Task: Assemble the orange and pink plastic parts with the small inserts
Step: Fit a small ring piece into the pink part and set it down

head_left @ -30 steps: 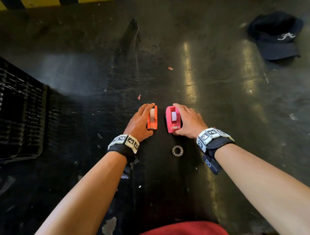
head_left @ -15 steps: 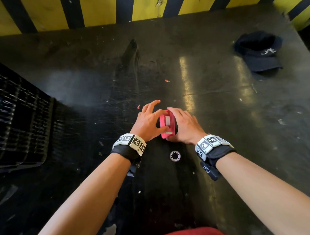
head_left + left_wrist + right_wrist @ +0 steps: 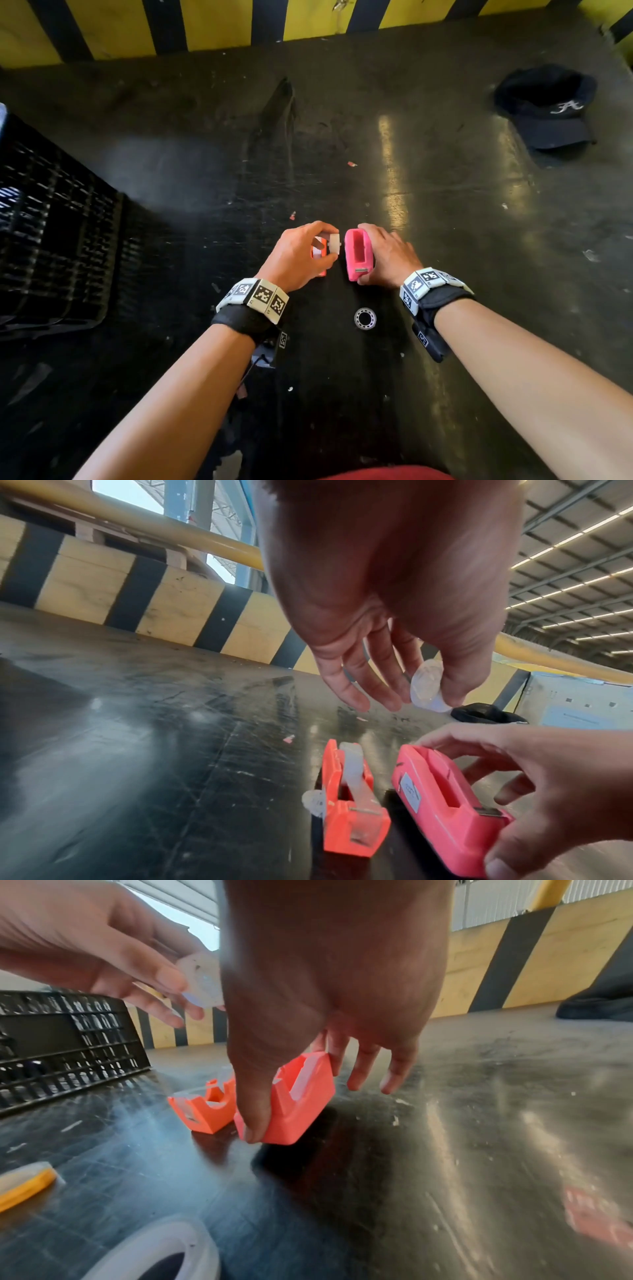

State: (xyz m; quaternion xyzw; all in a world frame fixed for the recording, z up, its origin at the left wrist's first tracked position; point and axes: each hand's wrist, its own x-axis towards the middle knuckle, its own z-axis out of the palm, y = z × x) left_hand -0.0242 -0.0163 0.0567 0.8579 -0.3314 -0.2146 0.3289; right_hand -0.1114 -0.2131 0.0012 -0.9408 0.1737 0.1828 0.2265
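Daylight falls from above onto the dark, scratched, glossy table [image 3: 445, 240], leaving long pale streaks of glare across its right side in the head view. The black slatted plastic crate [image 3: 51, 240] sits in dim shadow at the left. Both wrist views bend straight lines strongly toward their edges. There the near hands [image 3: 377, 574] loom dark and soft, perhaps from motion blur, and the table's foreground smears out of focus.

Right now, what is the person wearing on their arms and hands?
Both forearms are bare, with no sleeves and no gloves. Each wrist has a black strap carrying a band of white blocks printed with black square codes: left wrist band, right wrist band. A small black tag with another code hangs under each strap.
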